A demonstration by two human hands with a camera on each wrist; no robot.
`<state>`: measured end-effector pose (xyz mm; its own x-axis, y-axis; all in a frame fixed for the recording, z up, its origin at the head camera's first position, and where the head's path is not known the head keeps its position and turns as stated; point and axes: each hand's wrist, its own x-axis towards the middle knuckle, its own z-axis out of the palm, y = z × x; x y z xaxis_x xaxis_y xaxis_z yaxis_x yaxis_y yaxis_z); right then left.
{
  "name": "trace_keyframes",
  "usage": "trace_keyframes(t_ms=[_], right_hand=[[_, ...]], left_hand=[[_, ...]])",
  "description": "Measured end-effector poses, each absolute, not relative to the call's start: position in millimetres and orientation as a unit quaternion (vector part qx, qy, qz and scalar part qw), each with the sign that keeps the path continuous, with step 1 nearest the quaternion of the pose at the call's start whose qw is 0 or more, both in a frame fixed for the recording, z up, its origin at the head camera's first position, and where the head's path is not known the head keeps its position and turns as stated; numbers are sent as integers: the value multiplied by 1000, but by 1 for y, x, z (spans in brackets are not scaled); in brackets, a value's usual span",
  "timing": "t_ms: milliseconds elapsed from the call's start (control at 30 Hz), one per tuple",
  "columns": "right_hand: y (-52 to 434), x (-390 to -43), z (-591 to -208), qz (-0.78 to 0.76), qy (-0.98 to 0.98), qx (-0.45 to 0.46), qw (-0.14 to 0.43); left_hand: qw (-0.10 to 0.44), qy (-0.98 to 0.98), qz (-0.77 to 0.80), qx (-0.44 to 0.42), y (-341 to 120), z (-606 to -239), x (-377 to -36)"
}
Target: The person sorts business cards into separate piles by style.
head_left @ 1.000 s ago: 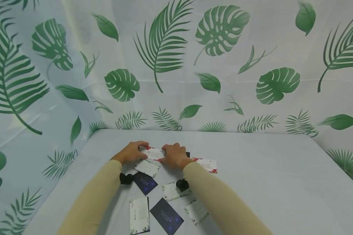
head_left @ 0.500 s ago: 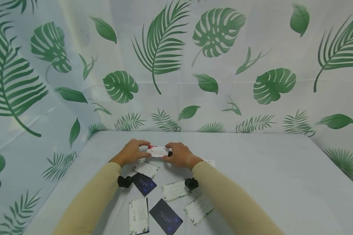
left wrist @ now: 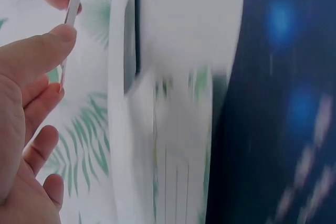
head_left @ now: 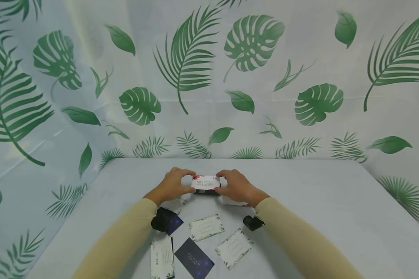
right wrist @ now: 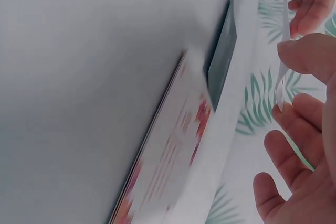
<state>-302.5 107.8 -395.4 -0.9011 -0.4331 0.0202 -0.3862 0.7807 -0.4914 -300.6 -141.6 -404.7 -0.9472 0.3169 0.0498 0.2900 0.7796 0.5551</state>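
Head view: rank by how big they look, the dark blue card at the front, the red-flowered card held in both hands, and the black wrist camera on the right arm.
1. Dark blue card, largest, though nearest the camera.
2. Red-flowered card, pinched between the left hand and right hand, farther back.
3. Black wrist camera, smallest.

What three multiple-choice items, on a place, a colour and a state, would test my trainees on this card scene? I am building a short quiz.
1. Where is the red-flowered card? A on the table's near edge; B between both hands, above the table; C against the curtain.
2. What colour is the card nearest the viewer's middle? A dark blue; B yellow; C pink.
3. How does the left hand stand? A flat on the table; B pinching the card's end; C out of view.

B: right hand grips the other end. A: it shows dark blue. B: thumb and fingers close on it.
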Motion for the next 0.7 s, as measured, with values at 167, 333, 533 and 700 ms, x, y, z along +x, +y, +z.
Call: trace_keyframes(t_ms=[167,333,533,700], right_hand=[[134,-297,-399,-236,946,-217,44],[155,-291,-403,-224,952,-205,46],[176,-282,-408,-210,958,-189,59],[190,-277,-415,-206,960,-179,62]], left_hand=[[25,941,282,187,-119,-408,-297],[29,940,261,216,-98,-413,-297],[35,946,219,237,-71,-420,-294],[49,953,189,232,-52,-424,-292]])
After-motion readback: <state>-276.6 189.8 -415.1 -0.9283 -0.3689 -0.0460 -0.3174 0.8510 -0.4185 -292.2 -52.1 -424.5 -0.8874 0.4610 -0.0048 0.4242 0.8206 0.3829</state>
